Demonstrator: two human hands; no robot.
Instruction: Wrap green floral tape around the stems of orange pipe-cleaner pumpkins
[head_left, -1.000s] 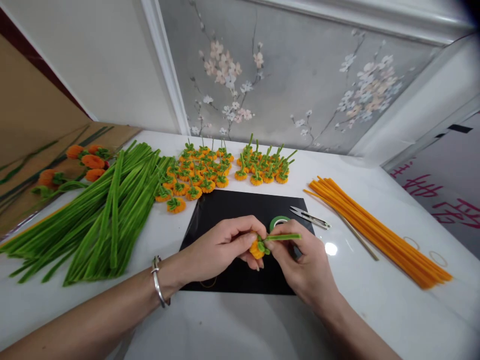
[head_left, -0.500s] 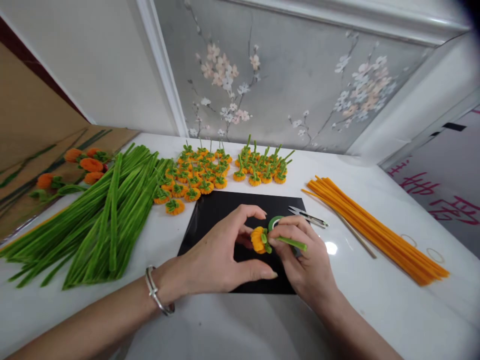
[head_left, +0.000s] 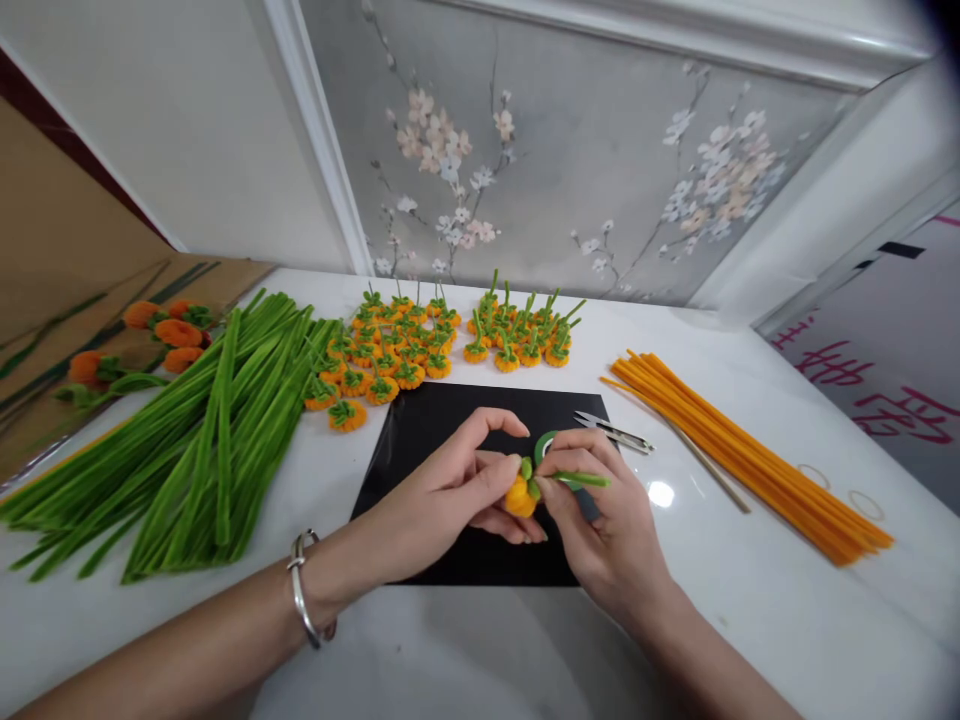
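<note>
A small orange pipe-cleaner pumpkin (head_left: 520,498) with green leaves and a green stem is held between my hands, over the black mat (head_left: 420,420). My left hand (head_left: 457,490) grips its orange body with thumb and fingers. My right hand (head_left: 607,500) pinches the green stem (head_left: 585,480) close to the leaves, and the stem's free end points right. Behind my right fingers, a roll of green tape (head_left: 543,442) lies partly hidden on the mat. Thread snips (head_left: 615,432) rest at the mat's right edge.
Green pipe cleaners (head_left: 217,450) lie heaped at left. Two groups of finished-looking pumpkins, one at the back left (head_left: 382,350) and one at the back centre (head_left: 525,335), stand on the white table. Orange pipe cleaners (head_left: 742,450) lie at right beside a thin stick (head_left: 709,465). Orange flowers (head_left: 180,335) sit far left.
My left thumb and fingers have closed from an open curve onto the pumpkin, which has tilted slightly. My right hand keeps its pinch on the stem.
</note>
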